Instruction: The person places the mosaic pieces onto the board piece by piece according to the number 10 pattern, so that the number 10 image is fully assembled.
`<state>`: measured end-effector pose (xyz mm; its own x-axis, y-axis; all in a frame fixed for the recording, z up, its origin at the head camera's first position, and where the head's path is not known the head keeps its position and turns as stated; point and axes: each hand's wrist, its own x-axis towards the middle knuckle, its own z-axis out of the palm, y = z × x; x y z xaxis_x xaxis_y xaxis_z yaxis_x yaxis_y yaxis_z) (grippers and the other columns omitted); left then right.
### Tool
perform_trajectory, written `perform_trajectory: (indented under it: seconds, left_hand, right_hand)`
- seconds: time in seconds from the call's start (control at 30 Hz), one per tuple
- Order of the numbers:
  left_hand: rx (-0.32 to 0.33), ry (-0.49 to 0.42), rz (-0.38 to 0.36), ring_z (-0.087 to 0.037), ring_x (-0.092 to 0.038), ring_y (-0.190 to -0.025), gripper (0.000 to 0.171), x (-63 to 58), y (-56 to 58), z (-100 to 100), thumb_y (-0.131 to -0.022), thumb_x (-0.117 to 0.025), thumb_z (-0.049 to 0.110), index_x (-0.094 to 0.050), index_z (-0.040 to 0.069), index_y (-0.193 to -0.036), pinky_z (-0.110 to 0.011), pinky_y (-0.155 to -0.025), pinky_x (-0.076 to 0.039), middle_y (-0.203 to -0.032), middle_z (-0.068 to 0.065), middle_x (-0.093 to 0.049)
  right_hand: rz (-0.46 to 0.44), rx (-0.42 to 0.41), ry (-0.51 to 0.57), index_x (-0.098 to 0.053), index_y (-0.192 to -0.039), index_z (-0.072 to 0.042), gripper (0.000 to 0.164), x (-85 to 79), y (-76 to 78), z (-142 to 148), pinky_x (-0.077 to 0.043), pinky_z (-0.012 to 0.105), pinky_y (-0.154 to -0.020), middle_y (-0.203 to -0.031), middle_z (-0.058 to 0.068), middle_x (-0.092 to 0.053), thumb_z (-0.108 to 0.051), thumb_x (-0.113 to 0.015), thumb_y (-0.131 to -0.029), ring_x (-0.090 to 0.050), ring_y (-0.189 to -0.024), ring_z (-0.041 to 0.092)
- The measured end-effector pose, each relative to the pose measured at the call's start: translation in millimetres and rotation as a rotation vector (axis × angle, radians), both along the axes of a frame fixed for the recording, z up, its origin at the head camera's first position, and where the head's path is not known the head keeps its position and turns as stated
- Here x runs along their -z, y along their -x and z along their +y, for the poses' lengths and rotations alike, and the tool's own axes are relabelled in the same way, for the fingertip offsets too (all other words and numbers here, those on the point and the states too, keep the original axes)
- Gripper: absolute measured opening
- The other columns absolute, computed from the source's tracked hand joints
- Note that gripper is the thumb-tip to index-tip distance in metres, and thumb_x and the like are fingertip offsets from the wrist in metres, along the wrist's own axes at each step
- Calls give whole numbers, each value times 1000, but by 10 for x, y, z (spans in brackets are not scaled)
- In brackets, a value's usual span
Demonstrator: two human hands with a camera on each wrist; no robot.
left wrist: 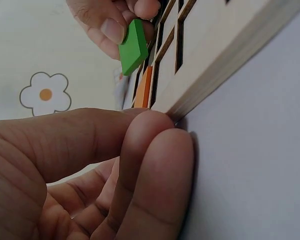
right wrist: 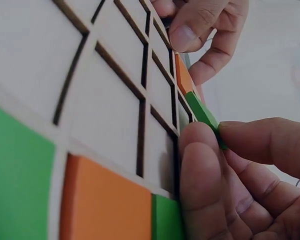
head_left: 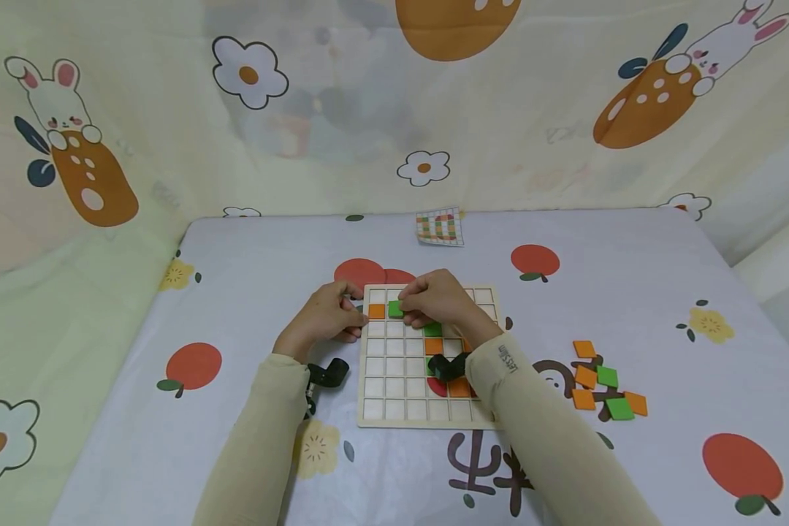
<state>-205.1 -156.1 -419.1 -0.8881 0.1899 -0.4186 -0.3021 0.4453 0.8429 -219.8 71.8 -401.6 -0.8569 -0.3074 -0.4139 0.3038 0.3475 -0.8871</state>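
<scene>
A square wooden grid board point(head_left: 392, 424) lies on the table in the head view, with a few tiles in its cells. My left hand point(head_left: 325, 315) holds the board's left edge, its fingertips right at the rim in the left wrist view. Beside them, an orange tile point(head_left: 376, 312) sits near the upper left corner. My right hand point(head_left: 442, 301) pinches a green tile point(left wrist: 133, 48) between thumb and fingers. That tile is tilted over the cell to the right of the orange one. Green and orange tiles point(right wrist: 107, 200) fill cells nearer the right wrist, and my right arm hides part of the board.
Several loose orange and green tiles point(head_left: 620, 408) lie scattered on the table right of the board. A small card point(head_left: 439, 227) with a coloured grid pattern stands at the back edge. The tablecloth point(head_left: 250, 277) is printed with fruit and flowers, and a patterned curtain point(head_left: 342, 131) hangs behind.
</scene>
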Motion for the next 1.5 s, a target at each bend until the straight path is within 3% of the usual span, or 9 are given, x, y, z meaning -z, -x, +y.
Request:
perform_trajectory:
  seconds: [1.07,1.5]
  left_hand:
    - [6,-2,-4,-16,-67,-66,40,-33,-1,27,-94,-75,1,-55,4,-129,-26,-63,-62,-93,-12,-62]
    - [0,7,-4,-17,-67,-67,40,-23,-11,25,-94,-75,1,-55,4,-129,-26,-64,-62,-93,-12,-63]
  right_hand:
    - [15,20,-12,-72,-113,2,17,53,-34,0,-62,25,-65,-90,15,-74,-9,-69,-100,-70,-66,14]
    - [44,26,112,-69,-119,7,23,27,-95,100,-64,30,-69,-97,20,-71,-8,-68,-101,-70,-71,20]
